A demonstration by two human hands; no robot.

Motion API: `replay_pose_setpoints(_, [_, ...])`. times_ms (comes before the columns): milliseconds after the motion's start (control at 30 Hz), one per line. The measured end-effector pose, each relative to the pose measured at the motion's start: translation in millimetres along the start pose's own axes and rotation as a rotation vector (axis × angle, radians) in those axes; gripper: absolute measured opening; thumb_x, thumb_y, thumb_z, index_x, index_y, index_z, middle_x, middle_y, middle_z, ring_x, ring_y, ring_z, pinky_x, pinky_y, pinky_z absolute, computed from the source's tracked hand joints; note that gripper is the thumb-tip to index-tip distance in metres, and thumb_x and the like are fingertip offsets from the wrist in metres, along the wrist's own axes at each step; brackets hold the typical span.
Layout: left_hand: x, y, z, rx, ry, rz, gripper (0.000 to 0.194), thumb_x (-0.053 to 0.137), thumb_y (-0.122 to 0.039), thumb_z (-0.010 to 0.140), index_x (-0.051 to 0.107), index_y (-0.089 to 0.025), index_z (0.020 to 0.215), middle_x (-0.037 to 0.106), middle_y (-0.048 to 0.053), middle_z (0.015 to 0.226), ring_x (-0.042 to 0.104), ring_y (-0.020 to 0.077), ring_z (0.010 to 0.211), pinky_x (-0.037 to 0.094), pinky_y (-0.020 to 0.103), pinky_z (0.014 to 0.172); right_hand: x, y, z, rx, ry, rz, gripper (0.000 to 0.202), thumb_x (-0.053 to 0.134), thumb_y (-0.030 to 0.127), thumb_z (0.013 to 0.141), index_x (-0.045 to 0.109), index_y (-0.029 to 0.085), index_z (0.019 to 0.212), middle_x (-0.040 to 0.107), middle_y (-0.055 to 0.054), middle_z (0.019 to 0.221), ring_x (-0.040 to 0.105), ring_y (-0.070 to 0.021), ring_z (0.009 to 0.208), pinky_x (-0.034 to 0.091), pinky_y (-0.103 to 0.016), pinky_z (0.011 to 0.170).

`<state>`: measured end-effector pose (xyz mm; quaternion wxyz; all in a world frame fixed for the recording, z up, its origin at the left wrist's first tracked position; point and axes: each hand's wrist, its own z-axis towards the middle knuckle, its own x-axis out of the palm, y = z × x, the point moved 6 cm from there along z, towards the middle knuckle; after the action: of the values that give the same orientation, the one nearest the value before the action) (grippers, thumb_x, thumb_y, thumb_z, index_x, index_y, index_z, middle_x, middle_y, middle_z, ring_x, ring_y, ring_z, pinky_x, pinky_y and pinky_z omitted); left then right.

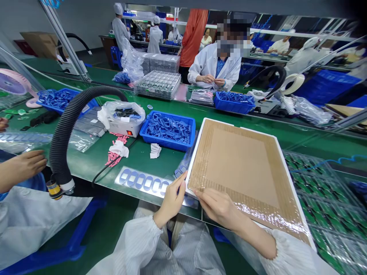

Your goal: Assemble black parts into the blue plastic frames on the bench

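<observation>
A white-edged board covered with cardboard and clear tape lies tilted across the table in front of me. At its near left corner, my left hand is closed against the edge, with the fingers partly behind it. Over the same corner, my right hand has its thumb and fingertips pinched together; whatever they hold is hidden. Just left of my hands lies a clear strip with a row of blue-grey oval pieces, its right end running under my left hand. Blue pieces in a plastic bag show beside the board's left edge.
A blue bin of small blue parts stands beyond the strip, near white labels and pink strips. A black flexible hose arches at left, near a co-worker's hand. Trays of green boards lie right.
</observation>
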<state>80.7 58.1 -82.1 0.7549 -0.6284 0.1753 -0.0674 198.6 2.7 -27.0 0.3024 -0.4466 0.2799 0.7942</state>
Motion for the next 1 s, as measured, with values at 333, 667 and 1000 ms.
replay_pose_setpoints(333, [1.1,1.4,0.1,0.005,0.021,0.017,0.042,0.035,-0.031,0.093,0.048,-0.014,0.13,0.05,0.009,0.134,0.045,0.0209,0.125,0.034,0.04,0.107,-3.5,-0.8,1.1,-0.055,-0.06,0.01,0.02,0.041,0.009,0.091,0.054,0.011,0.105,0.049,-0.001,0.061,0.043,-0.0123,0.055,0.034,-0.024,0.05])
replay_pose_setpoints(667, [1.5,1.7,0.5,0.012,0.02,0.036,0.042,0.035,-0.03,0.093,0.047,-0.012,0.13,0.049,0.011,0.135,0.045,0.0208,0.125,0.035,0.038,0.107,-5.3,-2.7,-0.4,-0.066,-0.024,0.065,0.019,0.044,0.005,0.089,0.054,0.007,0.104,0.051,-0.003,0.063,0.044,-0.0129,0.057,0.034,-0.025,0.05])
replay_pose_setpoints(1000, [2.4,-0.1,-0.3,0.021,0.016,0.047,0.042,0.035,-0.03,0.093,0.048,-0.013,0.129,0.049,0.011,0.135,0.045,0.0214,0.124,0.035,0.039,0.106,-2.7,-4.2,0.6,-0.069,-0.03,0.049,0.018,0.042,0.007,0.09,0.055,0.009,0.102,0.05,-0.001,0.061,0.044,-0.0121,0.055,0.033,-0.024,0.049])
